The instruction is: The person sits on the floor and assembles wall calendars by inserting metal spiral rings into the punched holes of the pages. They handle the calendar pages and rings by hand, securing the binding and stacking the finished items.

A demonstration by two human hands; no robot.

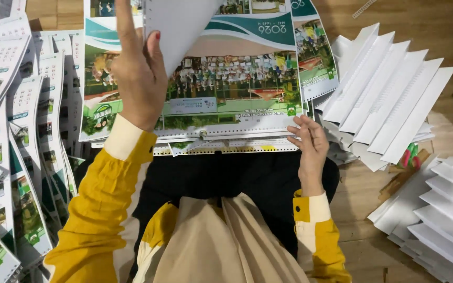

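Calendar sheets (pixel 232 89) are lying in a stack at the upper middle of the frame, resting across the person's lap, with their punched edge toward the body. The left hand (pixel 137 78) is gripping a white page (pixel 176 26) between thumb and fingers and lifting it at the top centre, while the right hand (pixel 308 144) is lying open, fingertips pressing the stack's lower right corner. Fanned printed calendar pages (pixel 11 131) are filling the left side of the frame, and fanned white card strips (pixel 389 99) are spreading over the wooden floor (pixel 363 194) at the right. To do this well, the lifted page is probably best kept to a single sheet and swung clear without creasing, while the pressing hand is keeping the punched holes lined up so the stack is not sliding.
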